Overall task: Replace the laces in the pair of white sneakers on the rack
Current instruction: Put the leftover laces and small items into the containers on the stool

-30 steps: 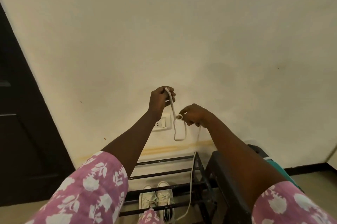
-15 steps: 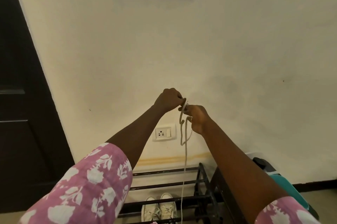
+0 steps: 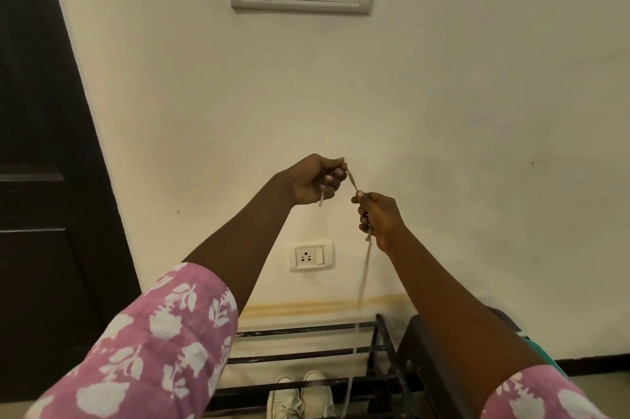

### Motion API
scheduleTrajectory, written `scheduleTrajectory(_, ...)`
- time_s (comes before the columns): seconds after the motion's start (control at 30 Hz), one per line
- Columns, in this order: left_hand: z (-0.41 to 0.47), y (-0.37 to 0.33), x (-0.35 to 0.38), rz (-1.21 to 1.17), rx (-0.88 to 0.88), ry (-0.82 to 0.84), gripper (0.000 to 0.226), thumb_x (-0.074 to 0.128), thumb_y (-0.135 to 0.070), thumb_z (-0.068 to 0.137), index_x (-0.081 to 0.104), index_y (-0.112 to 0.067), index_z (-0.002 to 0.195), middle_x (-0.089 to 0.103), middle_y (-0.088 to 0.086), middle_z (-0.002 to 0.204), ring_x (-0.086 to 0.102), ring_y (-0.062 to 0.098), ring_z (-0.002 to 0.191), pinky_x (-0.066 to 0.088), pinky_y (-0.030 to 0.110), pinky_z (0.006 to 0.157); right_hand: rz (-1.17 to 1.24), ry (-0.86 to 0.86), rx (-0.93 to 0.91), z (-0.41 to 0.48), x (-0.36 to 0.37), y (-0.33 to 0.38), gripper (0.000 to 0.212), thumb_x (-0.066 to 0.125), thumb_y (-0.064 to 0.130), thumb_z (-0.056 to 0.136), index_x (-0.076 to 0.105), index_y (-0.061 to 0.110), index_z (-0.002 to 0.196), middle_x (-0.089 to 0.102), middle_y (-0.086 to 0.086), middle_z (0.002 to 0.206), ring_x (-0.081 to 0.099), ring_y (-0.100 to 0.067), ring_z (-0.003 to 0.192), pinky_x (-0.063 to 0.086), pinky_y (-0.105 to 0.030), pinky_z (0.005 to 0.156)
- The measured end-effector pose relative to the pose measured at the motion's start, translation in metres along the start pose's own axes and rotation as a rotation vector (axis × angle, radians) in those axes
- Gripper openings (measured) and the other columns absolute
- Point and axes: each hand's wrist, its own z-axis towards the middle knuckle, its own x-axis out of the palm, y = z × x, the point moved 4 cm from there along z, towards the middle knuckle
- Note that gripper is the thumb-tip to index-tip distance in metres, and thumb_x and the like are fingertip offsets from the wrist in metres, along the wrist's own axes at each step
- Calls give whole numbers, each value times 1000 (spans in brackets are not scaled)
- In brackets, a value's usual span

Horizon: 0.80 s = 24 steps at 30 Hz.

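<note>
The white sneakers (image 3: 300, 398) stood on the rack (image 3: 306, 355) below. Beyond, the left hand (image 3: 315, 181) and right hand (image 3: 378, 217) each had fingers (image 3: 332, 176) clenched round the lace (image 3: 366, 265), taut between them, its tail dangling. Limp and light, it seemed best pinched near its tip.

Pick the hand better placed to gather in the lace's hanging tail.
Right, probably. The right hand grips the lace where the long tail drops past the rack beside the sneakers, so it can slide down it. The left hand holds only the short upper end.
</note>
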Motion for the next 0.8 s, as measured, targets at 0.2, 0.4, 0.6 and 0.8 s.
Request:
scheduleTrajectory(0.2,-7,-10,3,-347,139,-27,25,37,-14,100,57,-8,86,59,-3,59,47,2,40,31,11,37,-247,-2,-51,-5,6,-6,20,41,16,99,60,10,99,49,-4,60,38,-14,49,27,-22,44)
scheduleTrajectory(0.4,-4,-14,1,-487,347,-199,28,33,-9,102,57,-4,87,67,2,58,59,4,43,46,14,42,-299,292,-29,-23,24,1,24,34,22,102,49,7,91,57,-10,62,53,-18,53,46,-29,61)
scheduleTrajectory(0.6,3,-3,-3,-437,456,-273,27,28,-4,102,54,-4,101,61,10,106,57,18,104,44,36,94,-473,461,-132,-39,34,28,22,58,23,92,61,5,80,47,0,56,37,-9,47,35,-20,47)
scheduleTrajectory(0.8,1,10,-2,362,374,-232,26,36,-10,101,61,-12,93,61,3,84,58,15,77,49,26,65,-806,339,-237,-41,26,68,5,60,2,82,64,1,80,52,-5,59,42,-13,48,31,-20,43)
